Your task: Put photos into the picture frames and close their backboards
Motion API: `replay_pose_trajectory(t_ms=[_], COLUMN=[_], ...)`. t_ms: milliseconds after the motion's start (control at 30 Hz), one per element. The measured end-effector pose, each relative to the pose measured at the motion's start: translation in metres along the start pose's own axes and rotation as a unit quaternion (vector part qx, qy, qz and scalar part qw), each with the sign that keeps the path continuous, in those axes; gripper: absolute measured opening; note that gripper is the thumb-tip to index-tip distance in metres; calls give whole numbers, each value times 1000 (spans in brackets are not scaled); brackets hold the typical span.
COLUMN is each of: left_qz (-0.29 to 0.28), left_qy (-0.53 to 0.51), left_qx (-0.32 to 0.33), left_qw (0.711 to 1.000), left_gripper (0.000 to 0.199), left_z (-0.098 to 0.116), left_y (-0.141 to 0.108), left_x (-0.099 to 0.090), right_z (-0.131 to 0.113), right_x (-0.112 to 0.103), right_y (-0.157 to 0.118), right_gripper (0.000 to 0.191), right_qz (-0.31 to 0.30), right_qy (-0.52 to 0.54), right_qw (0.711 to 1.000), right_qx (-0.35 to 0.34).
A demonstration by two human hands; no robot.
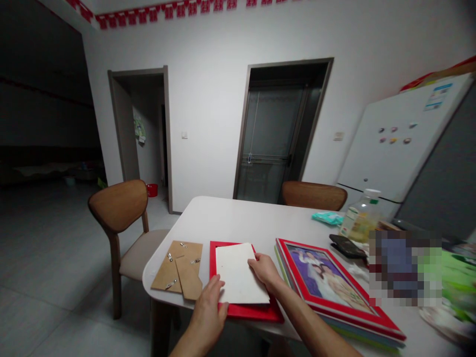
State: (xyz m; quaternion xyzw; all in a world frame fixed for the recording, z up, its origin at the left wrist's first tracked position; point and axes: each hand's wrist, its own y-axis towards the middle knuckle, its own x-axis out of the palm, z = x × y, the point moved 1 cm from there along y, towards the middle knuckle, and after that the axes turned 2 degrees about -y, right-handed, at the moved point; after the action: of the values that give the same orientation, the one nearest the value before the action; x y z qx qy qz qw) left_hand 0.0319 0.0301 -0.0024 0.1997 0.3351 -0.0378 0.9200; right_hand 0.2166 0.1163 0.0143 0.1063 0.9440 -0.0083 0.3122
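A red picture frame (256, 312) lies at the table's near edge, with a white sheet (240, 272) over it, slightly askew. My right hand (265, 270) grips the sheet's right edge between thumb and fingers. At the lower left corner, my left hand (211, 303) rests against the sheet and frame, fingers stretched out and thumb apart. Left of the frame is a brown backing board (167, 265) with metal clips and a stand flap (188, 277). On the right, a framed wedding photo (330, 277) with a red border tops a stack of frames.
Farther right are a dark phone-like object (347, 246), a plastic bottle (359, 218) of yellowish liquid and a teal packet (327, 218). A blurred patch hides part of the right side. Wooden chairs (121, 208) stand at the left and far side (314, 195).
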Motion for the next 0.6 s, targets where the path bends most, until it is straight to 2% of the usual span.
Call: replay_pose_trajectory(t_ms=[233,400,500,600], left_qz=[-43,-75,-107,-134], left_qy=[56,91,120,139], left_qx=[10,27,41,44], left_qw=[997,993,986,980], left_gripper=[44,37,29,41], left_z=[3,9,15,22], left_y=[0,0,-3,-5], left_x=[-2,-8,-12,-14], right_z=[-3,-5,-2,2], right_x=[-1,6,8,7], right_y=[-7,-17,-20,-23], right_gripper=[29,38,38,32], right_qz=[24,48,59,53], right_qy=[-158,-345,-367,-378], right_qw=[987,935,924,917], right_qx=[-27,-69,-95,-111])
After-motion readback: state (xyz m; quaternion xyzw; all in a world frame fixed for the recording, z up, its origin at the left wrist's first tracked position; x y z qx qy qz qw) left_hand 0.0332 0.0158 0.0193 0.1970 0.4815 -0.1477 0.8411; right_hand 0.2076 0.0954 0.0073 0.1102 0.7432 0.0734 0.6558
